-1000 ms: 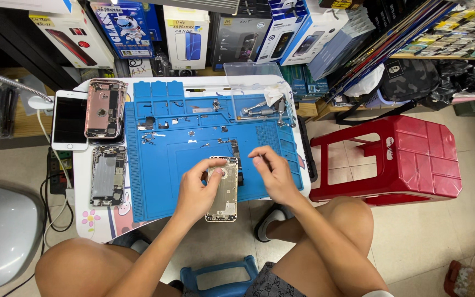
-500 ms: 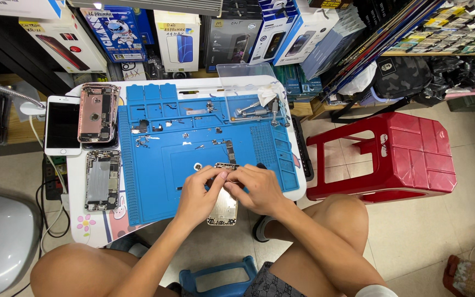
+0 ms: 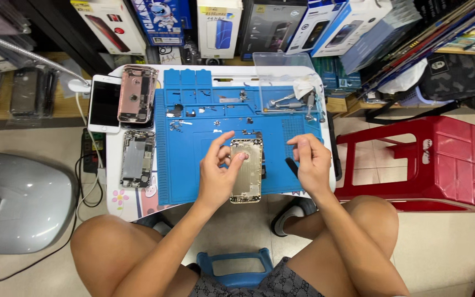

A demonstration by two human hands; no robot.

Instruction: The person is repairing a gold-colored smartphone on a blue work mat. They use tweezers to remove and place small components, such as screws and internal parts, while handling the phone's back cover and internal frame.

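A gold phone back housing (image 3: 247,171) lies on the blue repair mat (image 3: 193,159), its near end over the mat's front edge. My left hand (image 3: 219,170) rests on the housing's left side, with a fingertip pressing near its top. My right hand (image 3: 309,161) hovers just right of the housing and grips a small black tool (image 3: 291,166). Small screws and loose parts are scattered on the mat above the housing.
Two opened phone bodies (image 3: 137,93), (image 3: 137,158) and a white phone (image 3: 104,103) lie on the table's left side. Tweezers and tools (image 3: 298,103) sit at the mat's back right. A red plastic stool (image 3: 435,162) stands right; boxes line the back; a grey dome-shaped object (image 3: 20,201) sits left.
My right hand has lifted off the housing and moved right with the black tool. My left hand stays on the housing, which now shows fully.
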